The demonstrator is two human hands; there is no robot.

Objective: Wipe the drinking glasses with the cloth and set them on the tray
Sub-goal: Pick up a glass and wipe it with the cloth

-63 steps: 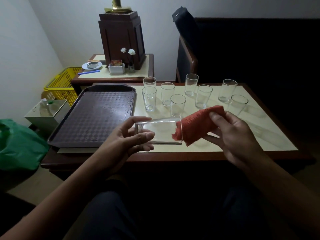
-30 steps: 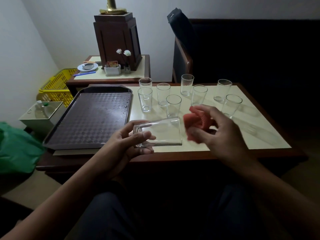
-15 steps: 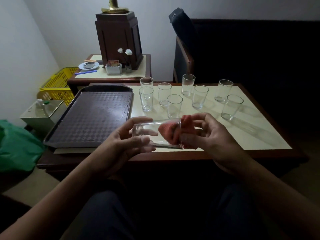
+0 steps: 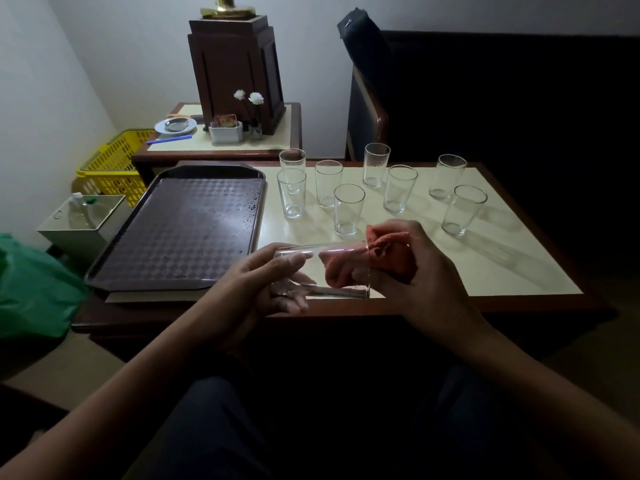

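Left arm: reaches in from the lower left edge, where the forearm is cut off. The left hand has its wrist bent and its palm facing right.
Left grip: thumb on top and fingers curled beneath, clamped on the base end of the glass. The glass lies on its side in the air over the near edge of the bench, with its mouth to the right.
Right arm: reaches in from the lower right, with the elbow out of frame.
Right grip: the right hand is closed round the bunched red cloth, and a fold of the cloth is pushed into the glass mouth.
Hard to see: the right fingertips are buried in the cloth. The left fingers show only warped through the glass wall. The lap below is nearly black.
Tray: lies flat on the bench, left of the left grip and beyond it, with wet specks near its right rim.
Glasses: eight stand upright on the bench beyond both grips, right of the tray. The nearest one is just behind the cloth.
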